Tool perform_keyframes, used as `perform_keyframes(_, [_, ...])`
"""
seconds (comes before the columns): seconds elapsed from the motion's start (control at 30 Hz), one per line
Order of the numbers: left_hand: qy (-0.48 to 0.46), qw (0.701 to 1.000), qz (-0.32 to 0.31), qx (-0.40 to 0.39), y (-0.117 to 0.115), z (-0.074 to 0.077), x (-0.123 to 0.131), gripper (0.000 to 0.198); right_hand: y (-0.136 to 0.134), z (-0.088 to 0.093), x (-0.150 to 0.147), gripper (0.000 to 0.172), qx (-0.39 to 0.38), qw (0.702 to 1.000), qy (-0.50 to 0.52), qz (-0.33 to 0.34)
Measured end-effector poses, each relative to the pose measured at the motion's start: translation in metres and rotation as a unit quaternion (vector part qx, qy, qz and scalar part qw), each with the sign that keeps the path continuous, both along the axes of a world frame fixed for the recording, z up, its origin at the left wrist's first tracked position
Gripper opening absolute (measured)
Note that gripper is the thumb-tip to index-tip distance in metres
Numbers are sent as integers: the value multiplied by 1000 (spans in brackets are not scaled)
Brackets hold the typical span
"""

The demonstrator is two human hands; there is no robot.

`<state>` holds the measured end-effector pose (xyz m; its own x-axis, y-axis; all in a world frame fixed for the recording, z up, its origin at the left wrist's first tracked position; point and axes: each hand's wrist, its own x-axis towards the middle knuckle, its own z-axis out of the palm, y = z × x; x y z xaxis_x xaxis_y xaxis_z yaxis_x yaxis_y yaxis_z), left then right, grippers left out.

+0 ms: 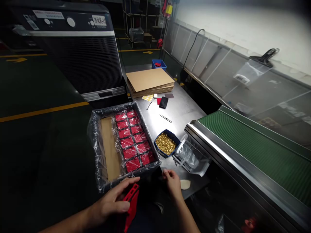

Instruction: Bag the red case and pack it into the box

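Gripped in my left hand [114, 200] is a red plastic part [132, 207] with rectangular openings along its top edge. The thumb presses its near side and the fingers lie behind it. My right hand [172, 181] is beside the table's front edge, thumb and fingertips pinched together; whatever is between them is too small or hidden. Ahead of it a dark blue bin [157, 150] holds many small gold-coloured metal pieces [166, 144]. Left of that bin, a plastic-lined tray [97, 155] carries rows of red parts [126, 142] wrapped in clear film.
A clear plastic bag [191, 158] lies between the bin and a green conveyor belt [257, 152]. Tweezers [165, 118], a black flat object [163, 102] and stacked cardboard sheets [150, 81] rest on the metal table [187, 103]. An air cooler [77, 61] stands at left.
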<state>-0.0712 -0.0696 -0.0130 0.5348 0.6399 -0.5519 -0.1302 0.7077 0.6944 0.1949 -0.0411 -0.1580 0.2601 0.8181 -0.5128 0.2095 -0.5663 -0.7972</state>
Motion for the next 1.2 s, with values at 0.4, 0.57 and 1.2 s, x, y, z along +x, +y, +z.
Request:
perform_keyframes(0.4, [119,987,77,-81,-20,-11,-46,56,35,-90,68,20,-51,950,-305,48])
perform_keyframes(0.57, [176,980,93,-1,-21,-31,-73,40,23,-89,59,32,14,945,-322,51])
perform_keyframes(1.2, [-83,938,203,-267,16,-51,9,63,-31,40,-25,60,-18,998,46,-31])
